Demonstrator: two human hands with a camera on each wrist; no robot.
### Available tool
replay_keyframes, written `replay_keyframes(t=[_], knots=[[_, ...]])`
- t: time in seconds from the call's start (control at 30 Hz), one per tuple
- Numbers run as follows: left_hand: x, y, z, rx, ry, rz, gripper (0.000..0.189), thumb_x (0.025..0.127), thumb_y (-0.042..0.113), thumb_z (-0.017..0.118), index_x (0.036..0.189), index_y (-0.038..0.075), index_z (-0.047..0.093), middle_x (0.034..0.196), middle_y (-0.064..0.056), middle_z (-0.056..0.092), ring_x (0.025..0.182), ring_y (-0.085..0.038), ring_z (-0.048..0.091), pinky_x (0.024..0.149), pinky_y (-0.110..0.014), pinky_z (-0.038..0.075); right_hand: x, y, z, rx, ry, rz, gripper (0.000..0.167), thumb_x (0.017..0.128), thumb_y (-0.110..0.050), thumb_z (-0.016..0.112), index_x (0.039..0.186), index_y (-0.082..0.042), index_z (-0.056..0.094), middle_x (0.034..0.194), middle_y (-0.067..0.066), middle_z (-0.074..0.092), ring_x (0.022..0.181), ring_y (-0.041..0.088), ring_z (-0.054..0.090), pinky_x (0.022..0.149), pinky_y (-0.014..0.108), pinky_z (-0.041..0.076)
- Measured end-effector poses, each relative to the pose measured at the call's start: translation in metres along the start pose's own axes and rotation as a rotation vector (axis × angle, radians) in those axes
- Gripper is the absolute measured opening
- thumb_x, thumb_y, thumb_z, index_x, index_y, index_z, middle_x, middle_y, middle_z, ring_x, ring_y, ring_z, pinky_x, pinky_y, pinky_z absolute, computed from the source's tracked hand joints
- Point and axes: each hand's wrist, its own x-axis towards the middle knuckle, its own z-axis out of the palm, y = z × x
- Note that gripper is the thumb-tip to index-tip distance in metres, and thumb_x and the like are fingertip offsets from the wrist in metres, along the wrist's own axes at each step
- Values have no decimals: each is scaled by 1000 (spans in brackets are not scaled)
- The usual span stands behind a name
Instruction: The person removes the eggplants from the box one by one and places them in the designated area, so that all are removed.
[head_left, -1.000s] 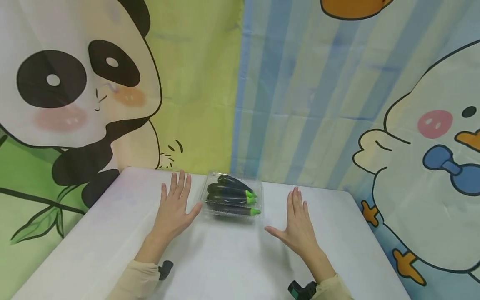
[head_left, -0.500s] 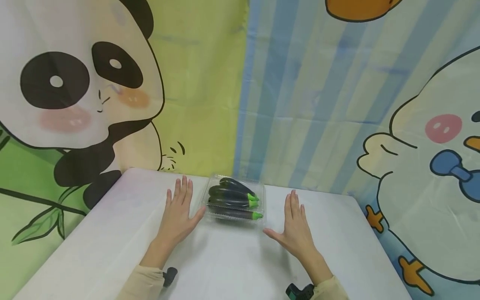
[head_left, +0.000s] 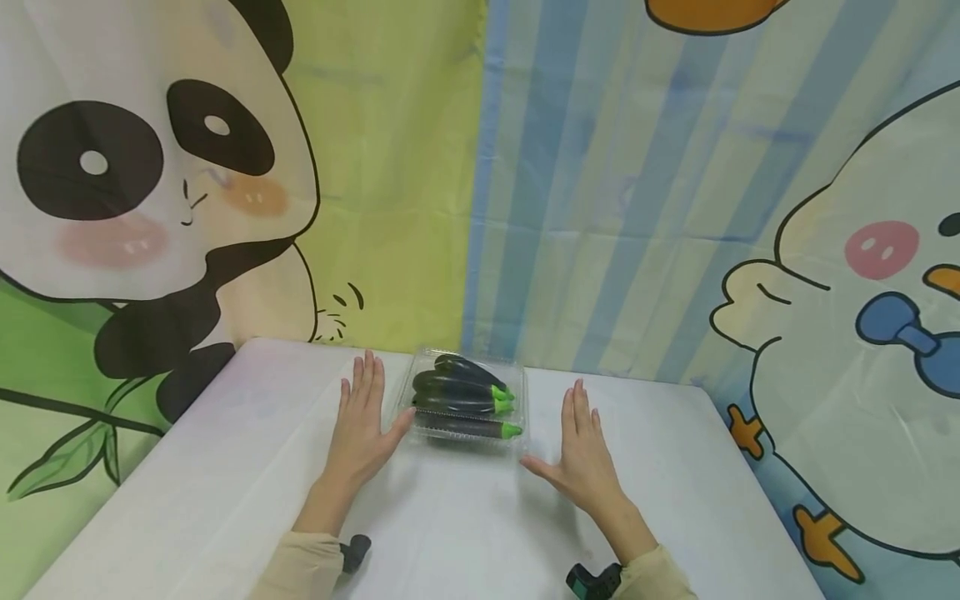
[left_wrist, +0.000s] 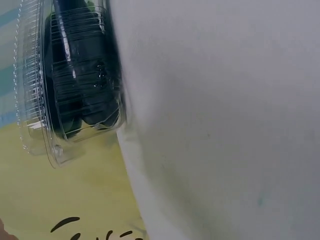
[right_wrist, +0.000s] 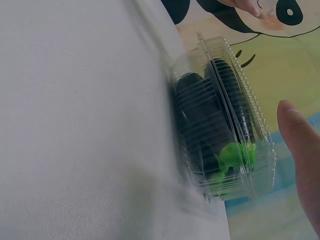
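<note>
A clear plastic clamshell box [head_left: 521, 380] sits near the table's back edge, with several dark eggplants [head_left: 459, 387] with bright green stem ends inside. My left hand [head_left: 358, 443] hovers at the box's front left, fingers straight, thumb spread toward its near left corner. At the front right is my right hand [head_left: 585, 460], also straight-fingered, its thumb pointing at the near right corner. Whether either thumb touches the box cannot be told from the head view. In the right wrist view the right thumb [right_wrist: 299, 150] stands apart from the box, whose lid looks closed.
The white table [head_left: 465, 525] reaches back to a cartoon-printed cloth [head_left: 405, 183] hanging behind it. Dark wrist cameras [head_left: 594, 581] stick out inward at both of the person's beige sleeves [head_left: 303, 567].
Both hands have moved slightly inward, nearer each other and the box's near corners. The head view has shifted a little. The box stays where it was on the table.
</note>
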Motion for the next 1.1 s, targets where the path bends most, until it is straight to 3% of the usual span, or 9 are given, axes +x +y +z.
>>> replay_keyframes(t=[0.4,0.57,0.83,1.1], knots=[[3,-9,6,-152,85,2,92,88,39,60,153,10,3,162,-6,1,149,-23,-2,123,-41,2,2,-4,15,47,-62,50,128,70,-72,66,151,3,0,159,19,-8,147,37,5,118,57,16],[3,-15,12,-197,40,-22,92,87,41,61,154,12,4,162,-4,1,149,-21,-2,123,-39,4,4,-6,22,77,-82,56,127,70,-69,68,150,6,2,159,21,-7,147,37,6,118,57,17],[3,-17,21,-281,-32,-105,98,85,47,64,154,19,0,162,1,-3,149,-18,-5,120,-54,9,10,-9,33,159,-124,56,124,74,-64,69,150,4,-2,159,21,-9,146,39,5,118,58,15],[8,-19,25,-337,-153,-123,114,77,51,73,154,20,-5,160,8,-12,149,-28,-4,118,-59,10,15,-9,43,256,-135,68,125,74,-64,68,150,6,-2,158,21,-9,145,42,8,118,57,15]])
